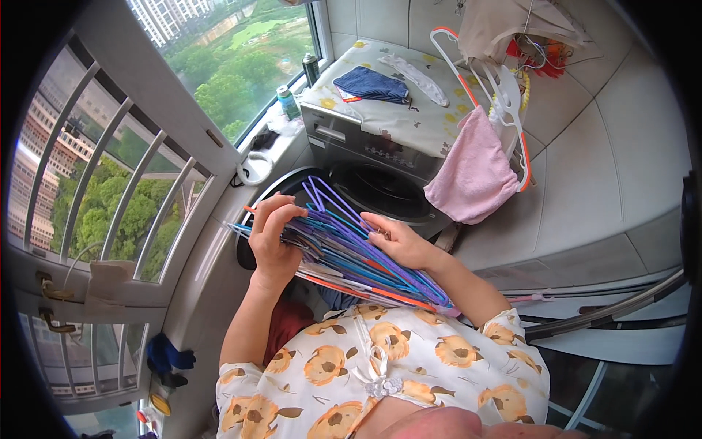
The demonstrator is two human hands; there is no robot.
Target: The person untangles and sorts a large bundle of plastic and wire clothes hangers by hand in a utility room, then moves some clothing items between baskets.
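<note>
A thick bundle of clothes hangers (pixel 356 258), purple, blue, white and orange, lies across the front of my chest. My left hand (pixel 276 230) grips the bundle near its hook end, the fingers curled over the top. On the other side, my right hand (pixel 397 238) holds the outer edge of a purple hanger (pixel 334 197), thumb and fingers close together. The hangers overlap, and parts of both hands' grip are hidden behind them.
A washing machine (pixel 329 131) with a patterned cover stands ahead, a blue striped cloth (pixel 373 85) and a white sock-like item (pixel 415 78) on it. A pink towel (pixel 474 170) and a white-orange hanger (pixel 458 68) hang at right. Spray cans (pixel 288 102) stand by the window.
</note>
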